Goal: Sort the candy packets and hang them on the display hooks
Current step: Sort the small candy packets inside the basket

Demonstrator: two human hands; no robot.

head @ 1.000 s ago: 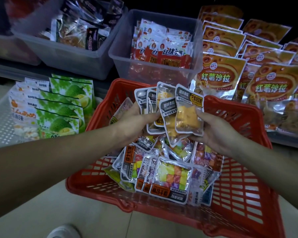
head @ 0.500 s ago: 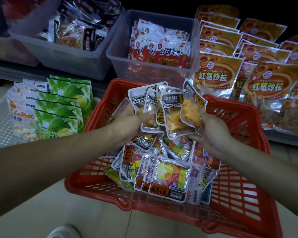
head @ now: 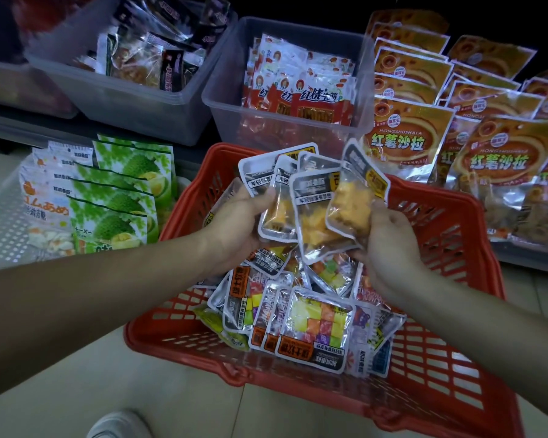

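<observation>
Left hand (head: 234, 229): curled round the lower left of a fan of yellow candy packets (head: 312, 222), thumb on the front, fingers hidden behind. The fan stands upright, held over the far half of the basket.

Right hand (head: 389, 248): curled, pinching the rightmost packet (head: 350, 210) of the fan at its right edge. That packet overlaps the next one in the fan and tilts slightly to the right.

Yellow candy packets, detail: clear pouches with silver borders and dark grey header bands with white print. Orange-yellow pieces show through. Exact count cannot be told, as they overlap.

Red basket (head: 178, 213): plastic, slotted walls, on a pale tiled floor directly below both hands. It holds a loose heap of mixed-colour packets (head: 317, 327), lying flat and overlapping. The nearest shows cubes of yellow, orange, green and purple.

Beyond the basket, centre: clear bin (head: 285, 134) with red-and-white packets (head: 314, 99) standing in rows.

Beyond, left: second clear bin (head: 133, 99) with dark and clear snack packets in a jumble.

Right: rows of large orange bags (head: 402, 137) with white and green lettering, overlapping on a low shelf.

Left: green durian bags (head: 124, 197) and pale printed bags beside them, lying on a white perforated tray (head: 4, 222).

Bottom edge: toe of a pale shoe (head: 117, 425) on the floor.
</observation>
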